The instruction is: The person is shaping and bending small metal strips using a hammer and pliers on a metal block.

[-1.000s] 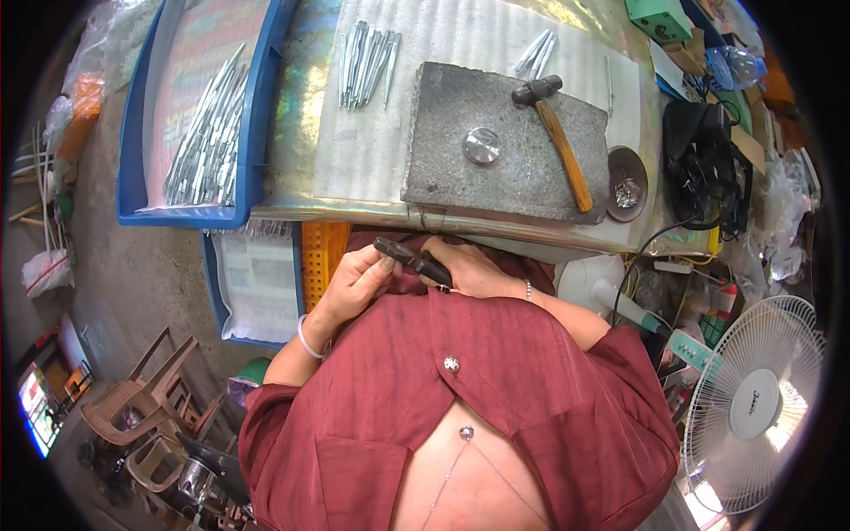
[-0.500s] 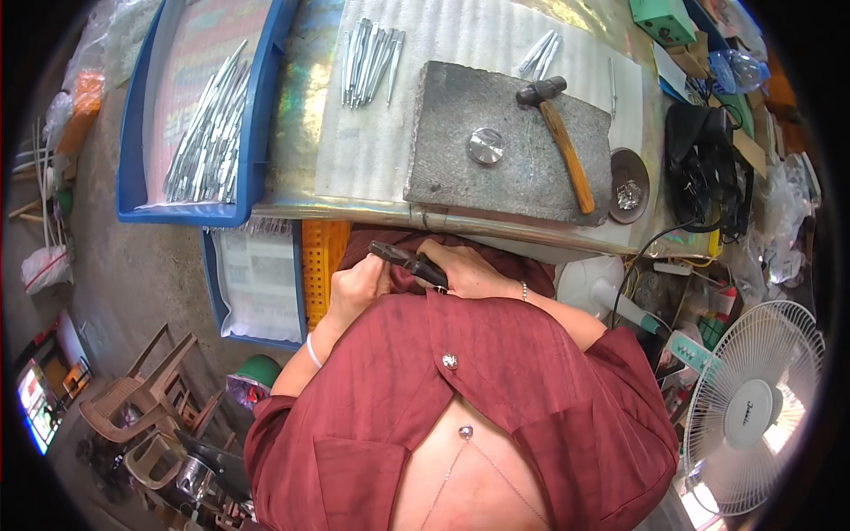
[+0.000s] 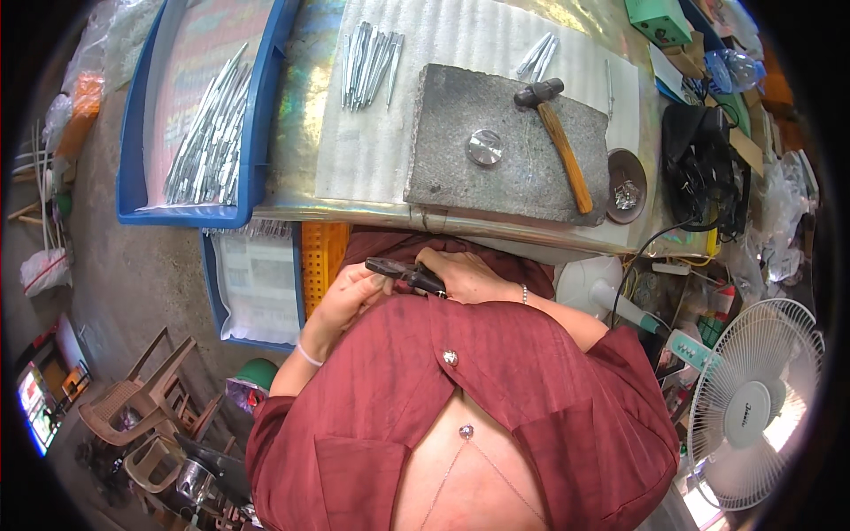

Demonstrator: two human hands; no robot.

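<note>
Close to my body, below the table's front edge, my right hand (image 3: 469, 275) is closed around the dark handles of a pair of pliers (image 3: 396, 268). The jaws point left, toward my left hand (image 3: 352, 294). That hand's fingers are bent and pressed together just beneath the jaws; whatever they pinch is too small or hidden to make out. Ahead on the table lies a grey stone slab (image 3: 443, 115). A round shiny metal disc (image 3: 484, 148) and a hammer with a wooden handle (image 3: 564, 155) rest on it.
A blue tray (image 3: 129, 164) of slim metal rods (image 3: 210, 133) stands at the left. More rods (image 3: 370, 66) lie on white foam sheet. Right of the slab sits a brown bowl (image 3: 626, 159) with small metal bits. A fan (image 3: 748, 411) stands at the right, a lower blue tray (image 3: 212, 288) left.
My left hand has turned and shifted slightly left, its fingers now bent under the plier jaws. The pliers have tilted and moved a little left and down. My right hand stays nearly in place.
</note>
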